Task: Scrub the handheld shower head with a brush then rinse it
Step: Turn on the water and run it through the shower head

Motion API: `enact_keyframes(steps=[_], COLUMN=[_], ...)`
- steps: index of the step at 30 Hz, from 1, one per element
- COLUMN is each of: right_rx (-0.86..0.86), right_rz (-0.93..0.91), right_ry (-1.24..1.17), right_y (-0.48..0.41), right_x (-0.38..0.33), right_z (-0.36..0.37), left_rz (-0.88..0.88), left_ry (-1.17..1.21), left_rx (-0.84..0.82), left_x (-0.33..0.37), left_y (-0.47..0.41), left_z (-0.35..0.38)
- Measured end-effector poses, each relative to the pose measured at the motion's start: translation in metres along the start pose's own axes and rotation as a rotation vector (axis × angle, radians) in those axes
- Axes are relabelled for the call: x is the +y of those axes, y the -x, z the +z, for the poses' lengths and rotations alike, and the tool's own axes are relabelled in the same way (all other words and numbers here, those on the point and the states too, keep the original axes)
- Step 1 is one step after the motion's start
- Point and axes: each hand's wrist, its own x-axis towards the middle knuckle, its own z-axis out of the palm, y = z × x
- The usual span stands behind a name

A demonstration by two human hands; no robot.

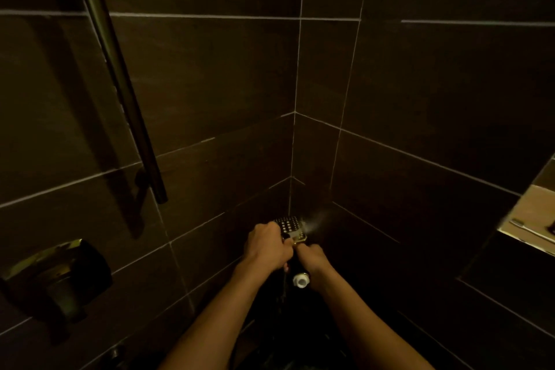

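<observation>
Your right hand (315, 260) is wrapped around the black handle of the shower head (287, 224), with the handle's white end (301, 280) poking out below your wrist. Your left hand (267, 246) is curled into a fist against the lower left edge of the head's dotted face; you cannot tell what its fingers close on. The head sits low in the corner where the two dark tiled walls (210, 75) meet, face tilted up, a pale spray (318, 217) leaving its right side. A slide bar (120, 78) slants down the left wall above a brass valve plate (57, 270). A lit niche (534, 213) opens at the right edge.
</observation>
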Motion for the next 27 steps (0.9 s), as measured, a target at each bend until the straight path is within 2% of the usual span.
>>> enact_keyframes(steps=[10, 19, 23, 27], right_rx=[0.023, -0.007, -0.038, -0.037], right_rz=[0.000, -0.009, -0.003, -0.019], right_ry=[0.097, 0.054, -0.016, -0.042], right_y=[-0.003, -0.006, -0.064, -0.038], right_x=[-0.006, -0.008, 0.016, -0.001], right_z=[0.001, 0.004, 0.001, 0.000], left_rz=[0.017, -0.029, -0.074, -0.098], left_ry=[-0.018, -0.032, -0.053, -0.066], left_rx=[0.006, 0.099, 0.155, 0.159], left_x=[0.004, 0.006, 0.000, -0.009], left_y=[0.002, -0.012, -0.018, -0.019], left_z=[0.000, -0.008, -0.016, -0.022])
